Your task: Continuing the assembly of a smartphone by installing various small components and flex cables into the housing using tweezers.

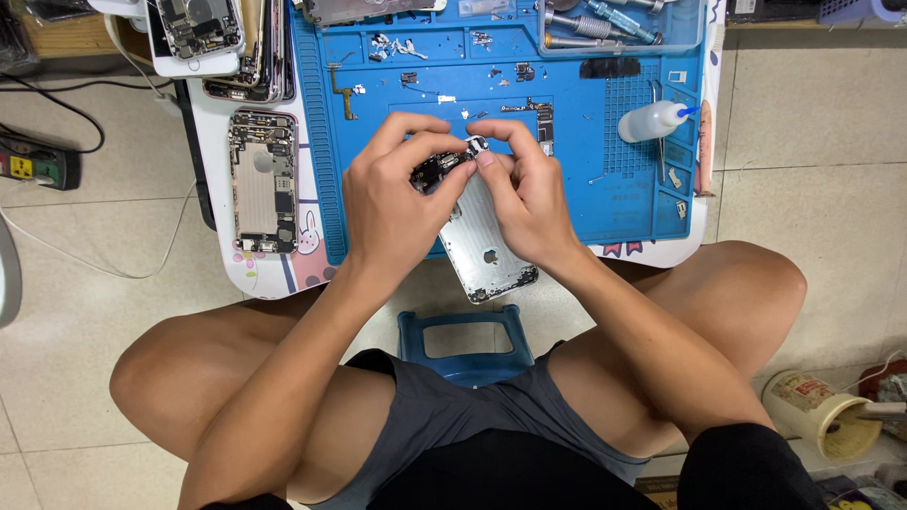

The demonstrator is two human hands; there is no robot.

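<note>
Stool: blue plastic stool [470, 345] sat between the knees.
Hands: left hand [392, 203] and right hand [529, 194] pinched a small dark circuit part [440, 168] over the silver metal phone shell [482, 247].
Handling: likely light, fragile; best held by edges.

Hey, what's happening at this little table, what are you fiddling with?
A seated person works over a blue mat. The left hand and right hand pinch a small dark part between fingertips at the top end of a silver phone housing. Another opened phone lies to the left, a squeeze bottle to the right.
</note>
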